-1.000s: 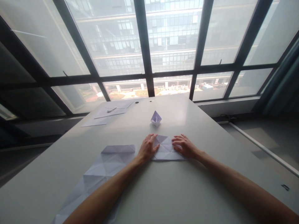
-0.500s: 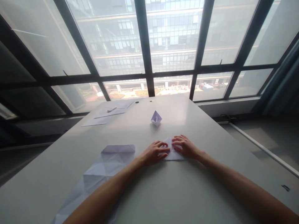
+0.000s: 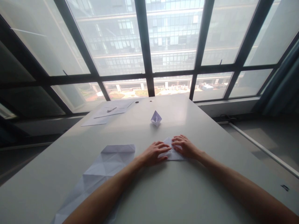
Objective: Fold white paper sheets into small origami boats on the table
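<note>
On the white table lies a small sheet of white paper (image 3: 175,156), folded to a point at its far end, with a crease running across it. My left hand (image 3: 155,152) rests on its left side, fingers stretched over the paper and thumb apart. From the right, my right hand (image 3: 184,147) lays its slightly bent fingers on the other side. Both hands are open and press the paper flat; part of it is hidden beneath them. Just beyond stands a folded paper boat (image 3: 156,119), pointed at the top.
A large creased sheet (image 3: 102,168) lies left, partly under my left forearm. Farther back are several flat sheets (image 3: 100,116) with a small white object (image 3: 111,109) on top. The table (image 3: 187,193) reaches toward tall windows (image 3: 173,37); a curtain (image 3: 277,84) hangs right.
My left fingers have shifted slightly on the folded paper, the thumb drawing a little nearer to me. My right hand and the paper boat stay in place.
</note>
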The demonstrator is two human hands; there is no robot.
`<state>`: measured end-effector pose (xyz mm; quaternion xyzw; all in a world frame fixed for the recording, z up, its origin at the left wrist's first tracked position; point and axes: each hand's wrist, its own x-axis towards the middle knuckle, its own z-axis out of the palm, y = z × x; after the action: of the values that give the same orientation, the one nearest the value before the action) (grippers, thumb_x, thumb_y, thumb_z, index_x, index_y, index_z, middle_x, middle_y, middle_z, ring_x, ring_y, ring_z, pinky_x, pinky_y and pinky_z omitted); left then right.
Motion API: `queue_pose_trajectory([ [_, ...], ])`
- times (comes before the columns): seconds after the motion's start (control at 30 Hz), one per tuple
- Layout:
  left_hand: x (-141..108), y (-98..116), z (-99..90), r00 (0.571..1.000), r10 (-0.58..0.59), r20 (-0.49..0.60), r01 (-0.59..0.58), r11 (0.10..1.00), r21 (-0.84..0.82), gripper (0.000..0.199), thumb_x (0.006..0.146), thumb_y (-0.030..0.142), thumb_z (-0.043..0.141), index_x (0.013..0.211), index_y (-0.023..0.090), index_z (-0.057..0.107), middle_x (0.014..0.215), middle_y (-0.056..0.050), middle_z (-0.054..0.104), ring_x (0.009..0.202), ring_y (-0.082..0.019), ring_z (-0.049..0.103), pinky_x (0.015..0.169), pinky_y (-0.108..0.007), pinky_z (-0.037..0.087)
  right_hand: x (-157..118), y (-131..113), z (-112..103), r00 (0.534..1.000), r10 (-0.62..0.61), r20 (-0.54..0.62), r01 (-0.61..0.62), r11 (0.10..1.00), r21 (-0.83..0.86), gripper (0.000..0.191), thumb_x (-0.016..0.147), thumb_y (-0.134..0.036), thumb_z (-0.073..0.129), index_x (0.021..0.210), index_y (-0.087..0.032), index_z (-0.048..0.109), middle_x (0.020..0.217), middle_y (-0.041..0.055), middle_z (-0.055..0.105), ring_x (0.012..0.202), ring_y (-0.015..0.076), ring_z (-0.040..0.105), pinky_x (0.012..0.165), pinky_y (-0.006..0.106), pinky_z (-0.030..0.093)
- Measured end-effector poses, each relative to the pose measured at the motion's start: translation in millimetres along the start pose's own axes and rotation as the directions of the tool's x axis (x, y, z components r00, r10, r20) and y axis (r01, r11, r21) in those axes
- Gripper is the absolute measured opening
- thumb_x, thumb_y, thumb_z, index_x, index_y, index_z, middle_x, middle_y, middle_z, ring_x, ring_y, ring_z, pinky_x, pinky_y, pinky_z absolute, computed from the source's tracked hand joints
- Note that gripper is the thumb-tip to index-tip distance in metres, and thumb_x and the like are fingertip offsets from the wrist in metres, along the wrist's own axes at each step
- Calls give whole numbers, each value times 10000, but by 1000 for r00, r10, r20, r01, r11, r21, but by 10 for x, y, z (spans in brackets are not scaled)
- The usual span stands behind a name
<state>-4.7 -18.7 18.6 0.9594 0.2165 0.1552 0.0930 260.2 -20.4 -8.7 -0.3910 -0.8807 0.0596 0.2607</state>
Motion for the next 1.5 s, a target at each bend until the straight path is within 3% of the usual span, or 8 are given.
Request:
queue_pose_trajectory([
  [0.13, 10, 29, -15, 1000, -27, -8, 27, 1000, -7, 299, 980, 341, 553, 1259, 333, 658, 1279, -38, 636, 1184, -247, 564, 1045, -397, 425, 13, -30, -65, 1000, -6, -16, 7, 1000, 20, 130, 926, -262, 611, 973, -272, 732, 1090, 32, 736, 1084, 220, 641, 1146, 514, 270],
  [0.27, 15, 10, -19, 999, -24, -27, 22, 995, -99, 214, 993, 299, 522, 1094, 256, 706, 1236, -48, 659, 1135, -213, 606, 1033, -354, 440, 24, -60, -92, 999, 20, -51, -20, 1000, 3, 178, 953, -255, 556, 941, -240, 733, 952, 47, 755, 922, 200, 674, 1131, 476, 313],
  [0.43, 18, -11, -1, 998, -24, -50, 16, 987, -159, 171, 985, 278, 530, 994, 219, 690, 1184, -53, 685, 1111, -195, 629, 1048, -339, 447, 18, -64, -56, 998, 40, 48, -39, 999, -6, 385, 944, -293, 567, 1326, -259, 607, 1353, 84, 633, 1304, 284, 519, 1142, 537, 300],
  [0.53, 15, -25, 25, 996, -63, -60, 54, 988, -143, 213, 975, 284, 539, 1132, 224, 669, 1280, -71, 655, 1193, -215, 602, 1075, -360, 449, 21, -61, -53, 987, 55, 151, -57, 998, 9, 428, 967, -318, 523, 1394, -294, 548, 1446, 64, 558, 1415, 300, 403, 1171, 613, 204],
  [0.63, 13, -57, 62, 990, -127, -64, 121, 989, -81, 466, 964, 321, 556, 1417, 223, 508, 1482, -101, 509, 1376, -254, 465, 1151, -421, 389, 28, -56, -57, 981, 60, 184, -62, 998, 8, 442, 980, -332, 497, 1421, -309, 520, 1478, 54, 524, 1458, 297, 332, 1184, 636, 138],
  [0.7, 14, -79, 77, 992, -123, -3, 123, 991, -45, 548, 973, 360, 547, 1491, 226, 426, 1537, -106, 442, 1434, -269, 389, 1190, -457, 329, 29, -50, -55, 978, 59, 201, -62, 998, 9, 453, 986, -339, 485, 1438, -307, 502, 1493, 53, 505, 1470, 291, 308, 1188, 634, 127],
  [0.9, 3, -90, 43, 991, -72, 116, 73, 997, -1, 507, 1009, 434, 481, 1480, 245, 455, 1582, -99, 368, 1475, -299, 308, 1208, -499, 271, 30, -41, -38, 977, 65, 202, -68, 998, 8, 445, 998, -361, 469, 1437, -297, 506, 1502, 55, 493, 1474, 280, 302, 1197, 617, 120],
  [1.5, 31, -94, 49, 984, -99, 146, 101, 995, -8, 568, 1023, 481, 432, 1537, 249, 363, 1607, -73, 309, 1501, -285, 236, 1217, -484, 243, 35, -39, -34, 983, 52, 175, -56, 998, 14, 421, 986, -346, 497, 1400, -288, 547, 1474, 66, 526, 1465, 289, 321, 1188, 629, 152],
])
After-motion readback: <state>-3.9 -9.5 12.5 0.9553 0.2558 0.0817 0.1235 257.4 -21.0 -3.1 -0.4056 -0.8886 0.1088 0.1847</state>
